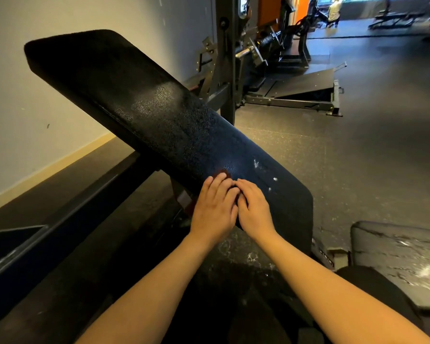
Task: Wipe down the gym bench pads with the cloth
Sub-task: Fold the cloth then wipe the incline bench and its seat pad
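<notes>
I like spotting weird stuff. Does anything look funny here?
Yes: white flecks dot the long pad just beyond the right hand, and the seat pad at lower right shows whitish scuffed streaks.

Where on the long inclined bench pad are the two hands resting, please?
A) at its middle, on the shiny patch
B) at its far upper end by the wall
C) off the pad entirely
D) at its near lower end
D: the left hand and right hand lie side by side on the near lower end of the inclined pad, with a dark reddish bit of cloth showing at the left fingertips.
</notes>
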Available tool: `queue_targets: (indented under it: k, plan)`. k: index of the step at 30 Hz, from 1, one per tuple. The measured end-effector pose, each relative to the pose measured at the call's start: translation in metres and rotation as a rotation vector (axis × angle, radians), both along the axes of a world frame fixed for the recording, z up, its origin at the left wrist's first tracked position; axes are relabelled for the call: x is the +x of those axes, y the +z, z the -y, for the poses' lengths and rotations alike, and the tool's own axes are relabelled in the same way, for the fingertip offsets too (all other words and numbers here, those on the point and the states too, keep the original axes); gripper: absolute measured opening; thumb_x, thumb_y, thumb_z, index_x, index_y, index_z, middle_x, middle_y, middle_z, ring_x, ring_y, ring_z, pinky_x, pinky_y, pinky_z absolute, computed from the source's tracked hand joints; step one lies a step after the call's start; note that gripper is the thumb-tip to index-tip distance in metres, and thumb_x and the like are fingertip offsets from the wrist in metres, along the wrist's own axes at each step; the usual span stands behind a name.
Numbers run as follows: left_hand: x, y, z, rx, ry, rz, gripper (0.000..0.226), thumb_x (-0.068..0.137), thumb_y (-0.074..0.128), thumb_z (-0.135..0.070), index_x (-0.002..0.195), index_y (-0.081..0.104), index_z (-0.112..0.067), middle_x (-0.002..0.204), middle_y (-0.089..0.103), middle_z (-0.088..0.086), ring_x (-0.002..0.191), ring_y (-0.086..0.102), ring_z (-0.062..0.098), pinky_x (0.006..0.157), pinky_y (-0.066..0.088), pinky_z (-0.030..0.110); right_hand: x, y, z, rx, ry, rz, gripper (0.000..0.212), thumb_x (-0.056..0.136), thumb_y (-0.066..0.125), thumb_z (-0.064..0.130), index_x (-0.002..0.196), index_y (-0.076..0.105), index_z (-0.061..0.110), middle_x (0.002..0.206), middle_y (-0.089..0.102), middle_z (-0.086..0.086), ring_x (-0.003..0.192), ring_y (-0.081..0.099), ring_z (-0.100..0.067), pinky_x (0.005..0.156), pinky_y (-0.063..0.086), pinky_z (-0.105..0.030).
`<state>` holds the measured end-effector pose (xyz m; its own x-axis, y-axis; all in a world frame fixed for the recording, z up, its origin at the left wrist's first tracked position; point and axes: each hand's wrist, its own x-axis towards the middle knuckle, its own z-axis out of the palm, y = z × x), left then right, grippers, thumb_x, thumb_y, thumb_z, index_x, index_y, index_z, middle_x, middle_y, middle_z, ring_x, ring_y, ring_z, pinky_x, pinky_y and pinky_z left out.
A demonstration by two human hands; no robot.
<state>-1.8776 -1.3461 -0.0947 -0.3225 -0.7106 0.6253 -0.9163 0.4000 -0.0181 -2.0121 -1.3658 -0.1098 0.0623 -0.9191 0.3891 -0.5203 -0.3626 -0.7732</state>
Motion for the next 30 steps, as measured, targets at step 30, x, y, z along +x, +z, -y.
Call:
queue_targets:
  k: [30]
  plan:
    - [0.004,0.024,-0.008,0.015,0.328,-0.205,0.045,0.096,0.065,-0.032,0.139,0.055,-0.023,0.134,0.044,0.007,0.108,0.048,0.029,0.073,0.058,0.044,-0.031,-0.003,-0.005,-0.047,0.082,-0.188,0.044,0.106,0.038,0.037,0.148,0.043,0.028,0.140,0.053,0.009,0.130,0.042,-0.013,0.106,0.038,-0.037]
